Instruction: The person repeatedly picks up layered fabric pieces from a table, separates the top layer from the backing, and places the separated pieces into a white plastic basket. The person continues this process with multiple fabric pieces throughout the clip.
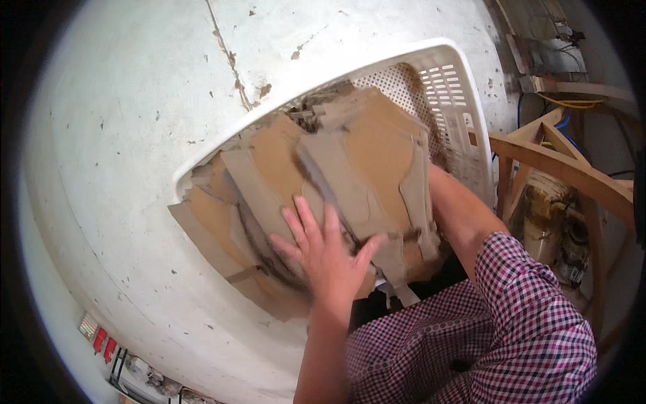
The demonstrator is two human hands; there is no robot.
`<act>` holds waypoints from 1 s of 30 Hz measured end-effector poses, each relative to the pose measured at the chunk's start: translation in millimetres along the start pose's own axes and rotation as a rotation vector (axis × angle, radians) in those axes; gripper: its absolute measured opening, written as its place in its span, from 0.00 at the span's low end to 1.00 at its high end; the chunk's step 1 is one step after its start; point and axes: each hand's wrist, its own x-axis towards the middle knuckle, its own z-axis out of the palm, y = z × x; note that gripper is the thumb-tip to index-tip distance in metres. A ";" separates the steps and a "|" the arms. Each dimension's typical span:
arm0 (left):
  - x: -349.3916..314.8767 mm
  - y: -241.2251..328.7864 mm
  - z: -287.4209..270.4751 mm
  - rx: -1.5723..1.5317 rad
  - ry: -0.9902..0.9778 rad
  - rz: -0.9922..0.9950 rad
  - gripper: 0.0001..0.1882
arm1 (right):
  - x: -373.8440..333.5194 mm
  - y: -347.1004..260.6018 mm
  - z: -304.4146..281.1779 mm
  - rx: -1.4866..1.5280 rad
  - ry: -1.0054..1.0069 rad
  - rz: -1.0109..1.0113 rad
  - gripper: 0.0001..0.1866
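A thick pile of flat, two-tone panels (377,145), tan and grey-brown with seam-like edges, leans in and over the front of a white plastic basket (464,128). Fabric or leather, I cannot tell which. My left hand (321,250) lies on the front panels with its fingers spread, holding nothing. On the other side, my right forearm (464,205) reaches in behind the right edge of the pile. The panels hide my right hand, so its fingers do not show. Some edges of the panels are smeared by motion.
The basket stands against a pale, stained surface (134,135). A wooden frame (558,155) is close on the right, with a brownish cylindrical machine part (542,209) below it. Red objects (101,341) and a rack with bundles (145,374) sit at the lower left.
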 end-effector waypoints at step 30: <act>-132.5 173.9 -292.6 -0.667 0.084 0.173 0.26 | -553.1 -168.9 141.6 0.045 0.137 -0.302 0.16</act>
